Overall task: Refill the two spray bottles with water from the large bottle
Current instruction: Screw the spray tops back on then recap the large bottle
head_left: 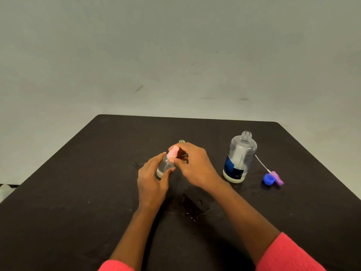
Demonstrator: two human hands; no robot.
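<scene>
Your right hand (195, 165) pinches the pink spray top (173, 153) between thumb and fingertips, directly over the neck of the small clear bottle (163, 169). Your left hand (151, 182) curls round that bottle's body from the left and near side, thumb and fingers on the clear wall. The bottle stands roughly upright on the table (78, 192), its long axis near vertical. The pink top lies in line with that axis, so the coming move is probably a twist or a press down along it, not sideways travel. You cannot tell from here whether the top is fully seated. A little water shows low in the bottle.

Just beyond your right fingers a greenish rim (181, 141) shows. It is probably the open mouth of the second small bottle, the rest of which the hand hides.

To the right, well apart from both hands, the large bottle (239, 157) stands upright with its mouth uncapped. It is on your right hand's side, so that hand is the nearer one for lifting it.

Further right and nearer to you, the purple spray top (278, 178) lies on its side against the blue cap (269, 179), with its thin white tube (260, 163) pointing far and left toward the large bottle. A wet patch (189, 204) darkens the table between your forearms.
</scene>
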